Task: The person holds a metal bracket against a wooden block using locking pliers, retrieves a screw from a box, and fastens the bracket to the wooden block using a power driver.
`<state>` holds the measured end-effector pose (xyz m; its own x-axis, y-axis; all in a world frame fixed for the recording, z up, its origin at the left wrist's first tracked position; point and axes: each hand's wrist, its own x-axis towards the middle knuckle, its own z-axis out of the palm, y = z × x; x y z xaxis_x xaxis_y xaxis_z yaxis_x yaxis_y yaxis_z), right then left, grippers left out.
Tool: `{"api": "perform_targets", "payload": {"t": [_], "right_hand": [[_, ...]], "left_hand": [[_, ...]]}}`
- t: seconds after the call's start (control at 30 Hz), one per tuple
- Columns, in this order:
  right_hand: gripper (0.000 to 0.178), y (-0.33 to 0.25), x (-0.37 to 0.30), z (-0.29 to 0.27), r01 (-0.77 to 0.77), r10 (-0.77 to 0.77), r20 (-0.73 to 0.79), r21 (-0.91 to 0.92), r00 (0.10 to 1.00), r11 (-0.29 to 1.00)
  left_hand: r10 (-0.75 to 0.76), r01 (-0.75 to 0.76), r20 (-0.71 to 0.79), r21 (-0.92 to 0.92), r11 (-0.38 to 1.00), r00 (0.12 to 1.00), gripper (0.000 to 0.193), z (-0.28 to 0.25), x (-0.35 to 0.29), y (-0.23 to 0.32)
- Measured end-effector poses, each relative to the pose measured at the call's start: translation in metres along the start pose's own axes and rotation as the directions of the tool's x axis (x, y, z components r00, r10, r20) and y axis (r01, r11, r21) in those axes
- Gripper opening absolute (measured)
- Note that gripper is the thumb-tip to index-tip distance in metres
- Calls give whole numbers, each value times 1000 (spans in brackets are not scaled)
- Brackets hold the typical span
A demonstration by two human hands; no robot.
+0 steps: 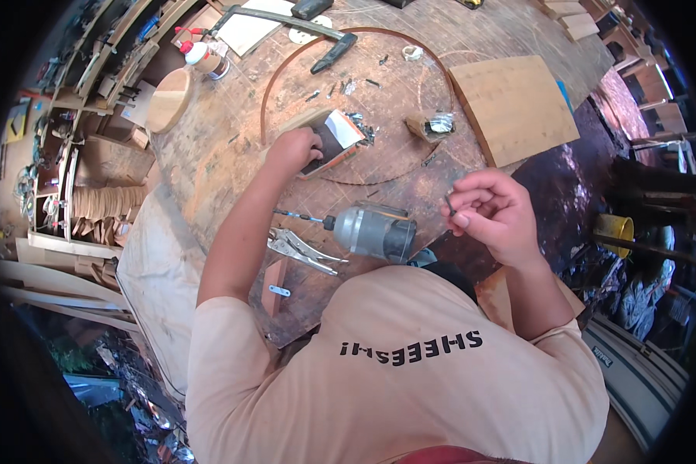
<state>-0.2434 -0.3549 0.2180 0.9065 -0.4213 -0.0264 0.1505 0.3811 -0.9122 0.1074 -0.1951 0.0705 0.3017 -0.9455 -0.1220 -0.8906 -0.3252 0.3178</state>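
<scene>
My right hand (493, 213) is raised over the table's near right edge, pinching a small dark screw (449, 204) between thumb and fingers. My left hand (295, 152) has its fingers curled onto a dark box-like piece (332, 142) with a white patch and orange edges; its kind is unclear. Several dark screws (369, 133) lie loose beside that piece. Nearer to me, a grey power drill (377, 232) lies on its side with a long bit (301, 216) pointing left. Locking pliers (305, 251) rest next to it.
A clamp (334, 51), a glue bottle (206, 60) and a round wooden disc (169, 100) lie at the far left. Right of centre are an opened packet (431, 125) and a large wooden board (514, 110). A wood strip (274, 286) with a small metal plate lies near me.
</scene>
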Motion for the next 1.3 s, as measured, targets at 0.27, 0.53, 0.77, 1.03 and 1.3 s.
{"api": "perform_targets", "payload": {"t": [0.27, 0.53, 0.77, 1.03, 1.3], "right_hand": [[32, 23, 62, -16, -150, 142, 213, 22, 967, 988], [27, 78, 114, -9, -274, 264, 173, 34, 949, 961], [23, 133, 162, 13, -177, 183, 166, -48, 969, 983], [22, 134, 171, 19, -195, 204, 195, -68, 959, 979], [23, 135, 173, 17, -215, 217, 207, -32, 954, 976]], "left_hand": [[-34, 28, -93, -68, 997, 995, 9, 1, -11, 4], [-472, 295, 79, -866, 403, 878, 14, -25, -12, 28], [-358, 277, 221, -954, 112, 907, 13, -42, -17, 57], [-416, 178, 120, -978, 105, 902, 14, -36, -20, 59], [-455, 118, 22, -975, 185, 890, 18, -32, -17, 61]]}}
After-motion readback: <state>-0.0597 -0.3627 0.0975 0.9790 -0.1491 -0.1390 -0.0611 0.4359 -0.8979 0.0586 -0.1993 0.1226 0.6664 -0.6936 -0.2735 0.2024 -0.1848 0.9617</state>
